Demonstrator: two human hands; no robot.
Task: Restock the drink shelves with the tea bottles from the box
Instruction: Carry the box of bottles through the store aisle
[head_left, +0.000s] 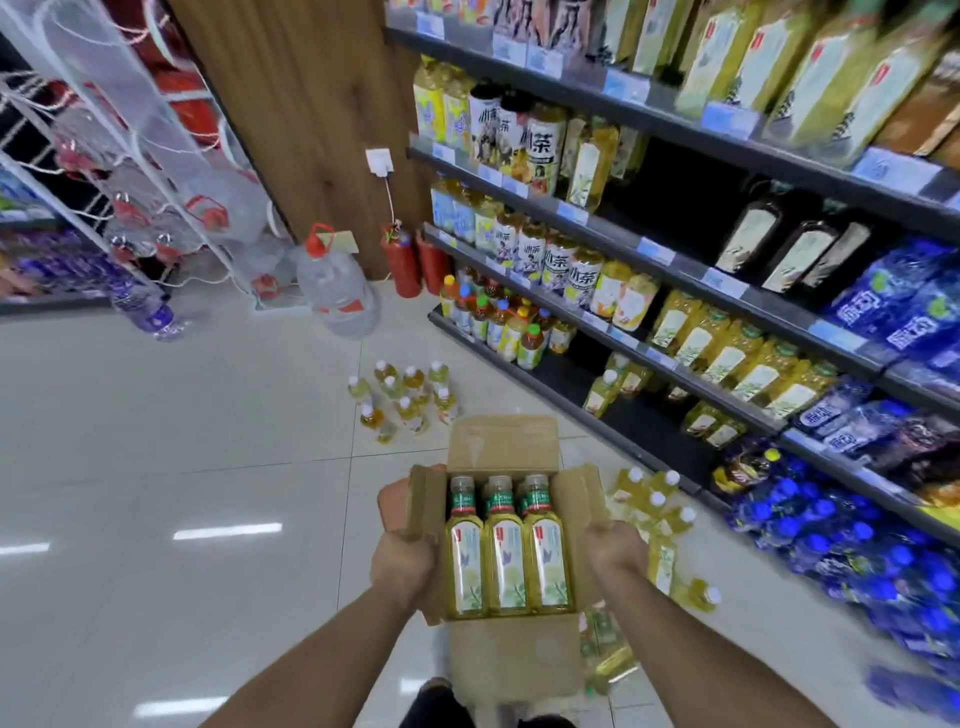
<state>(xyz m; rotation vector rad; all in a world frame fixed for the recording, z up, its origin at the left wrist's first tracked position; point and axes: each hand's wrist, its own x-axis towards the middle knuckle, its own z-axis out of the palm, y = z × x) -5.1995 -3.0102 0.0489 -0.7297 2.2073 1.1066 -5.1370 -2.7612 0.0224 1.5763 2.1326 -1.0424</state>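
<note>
I hold the open cardboard box (511, 654) above the floor (208, 441) beside the drink shelves (779, 306), my left hand (402, 558) gripping its left wall and my right hand (615, 545) clasping its right. Three yellow-green tea bottles (506, 551), white-labelled with green neck bands, lie side by side, caps pointing away from me.

The left hand (402, 561) grips the left wall of an open brown cardboard box (511, 660), and the right hand (615, 548) holds its right wall. Three yellow plastic tea bottles (506, 551) with pale labels sit side by side inside. Along the right run dark metal drink shelves (670, 122) stocked with bottles.
</note>
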